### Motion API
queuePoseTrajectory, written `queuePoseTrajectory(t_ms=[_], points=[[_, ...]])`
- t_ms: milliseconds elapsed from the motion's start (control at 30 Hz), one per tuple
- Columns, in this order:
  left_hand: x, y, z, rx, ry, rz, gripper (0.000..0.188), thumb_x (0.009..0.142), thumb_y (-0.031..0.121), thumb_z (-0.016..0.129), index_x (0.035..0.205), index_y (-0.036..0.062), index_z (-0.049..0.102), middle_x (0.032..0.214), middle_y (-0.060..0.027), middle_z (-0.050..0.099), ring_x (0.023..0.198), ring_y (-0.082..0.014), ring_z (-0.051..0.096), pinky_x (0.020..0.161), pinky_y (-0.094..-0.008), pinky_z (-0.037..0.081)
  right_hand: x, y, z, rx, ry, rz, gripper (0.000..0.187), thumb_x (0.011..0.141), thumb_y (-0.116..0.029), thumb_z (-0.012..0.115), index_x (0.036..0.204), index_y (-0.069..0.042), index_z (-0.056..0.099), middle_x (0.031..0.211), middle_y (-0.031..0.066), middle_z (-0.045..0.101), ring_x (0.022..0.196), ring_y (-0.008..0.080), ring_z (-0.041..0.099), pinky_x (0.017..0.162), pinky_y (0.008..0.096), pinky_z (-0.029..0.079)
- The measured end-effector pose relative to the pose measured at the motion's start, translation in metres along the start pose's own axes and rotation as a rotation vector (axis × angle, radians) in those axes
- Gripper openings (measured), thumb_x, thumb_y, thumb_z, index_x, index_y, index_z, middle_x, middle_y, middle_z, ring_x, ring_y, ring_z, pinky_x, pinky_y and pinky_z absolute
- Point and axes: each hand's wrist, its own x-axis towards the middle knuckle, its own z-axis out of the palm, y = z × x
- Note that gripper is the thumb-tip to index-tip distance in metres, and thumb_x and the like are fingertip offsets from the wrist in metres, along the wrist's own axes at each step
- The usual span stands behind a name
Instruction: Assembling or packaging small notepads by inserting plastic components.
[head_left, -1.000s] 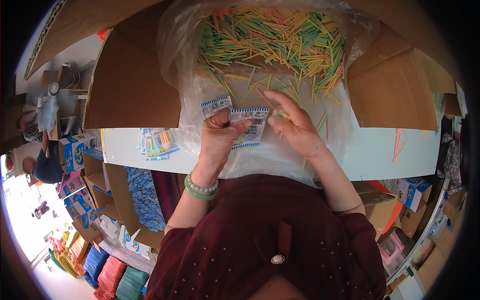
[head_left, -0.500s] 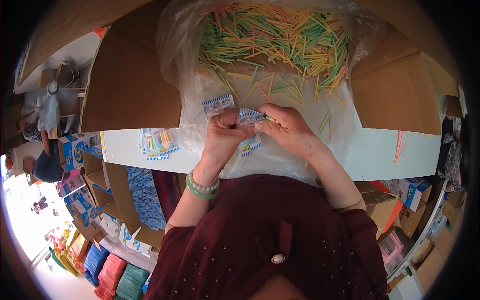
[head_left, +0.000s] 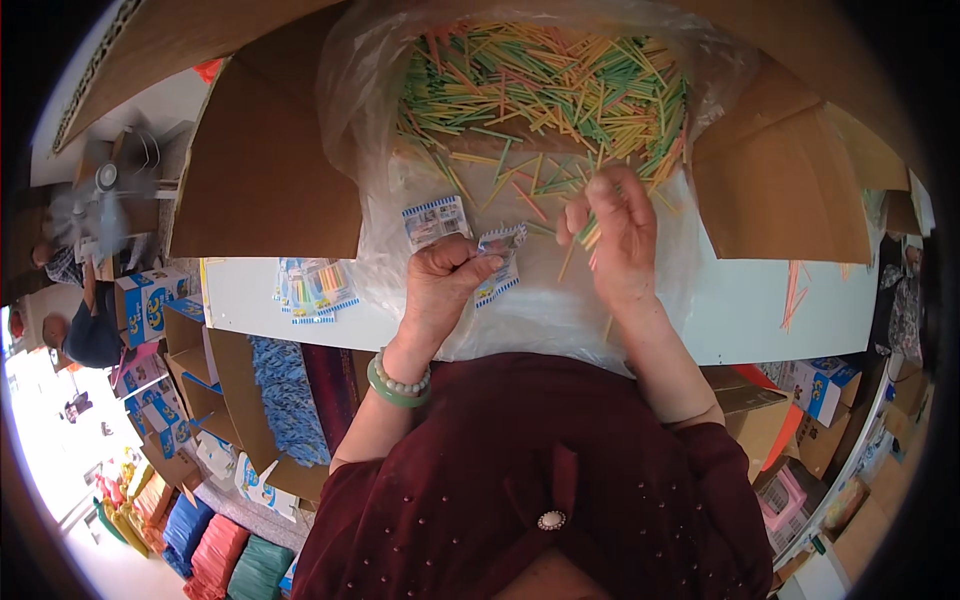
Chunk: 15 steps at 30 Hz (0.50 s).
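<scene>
My left hand (head_left: 437, 288) is closed, its thumb and fingers pinching a small clear packet (head_left: 505, 243) with blue-striped edges. Beside it, more packets (head_left: 435, 218) lie on the plastic sheet, partly under my fingers. My right hand (head_left: 625, 235), slightly blurred, is raised to the right of the packet, with its fingers curled round a few thin coloured sticks (head_left: 589, 236). Beyond both hands spreads a big heap of green, yellow and pink sticks (head_left: 550, 90), with loose ones scattered on its near side.
Clear plastic sheeting (head_left: 345, 110) lines the open cardboard box (head_left: 265, 150) around the heap. Packets with sticks inside (head_left: 315, 287) lie on the white table (head_left: 245, 295) at left; stray sticks (head_left: 795, 295) lie at right. An open carton of blue packaging (head_left: 288, 400) stands below left. A person (head_left: 95, 325) is at far left.
My right hand has come away from the packet, moving right and farther from me, and now has sticks in its fingers. My left hand keeps the packet, slightly lower.
</scene>
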Motion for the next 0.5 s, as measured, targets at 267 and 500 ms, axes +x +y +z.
queuePoseTrajectory(t_ms=[267, 500], points=[[-0.005, 0.026, 0.027, -0.016, -0.022, -0.166, 0.011, 0.078, 0.006, 0.072, 0.071, 0.0025, 0.064, 0.065, 0.0054, 0.054, 0.061, -0.0028, 0.045, 0.056, -0.0202, 0.038, -0.004, -0.007, 0.043, -0.021, -0.072, -0.256, 0.017, 0.096, -0.019, 0.047, 0.097, -0.002, 0.043, 0.073, 0.0131, 0.062, 0.073, 0.0235, 0.063, 0.081, 0.041, 0.05], [-0.008, 0.015, 0.022, -0.06, -0.064, -0.253, 0.011, 0.078, 0.008, 0.072, 0.086, 0.0011, 0.069, 0.073, 0.0011, 0.064, 0.062, -0.004, 0.052, 0.057, -0.0202, 0.043, -0.012, 0.001, 0.03, -0.244, -0.208, -0.258, 0.016, 0.095, -0.018, 0.05, 0.095, -0.002, 0.05, 0.087, 0.0114, 0.065, 0.085, 0.0178, 0.061, 0.091, 0.0356, 0.041]])
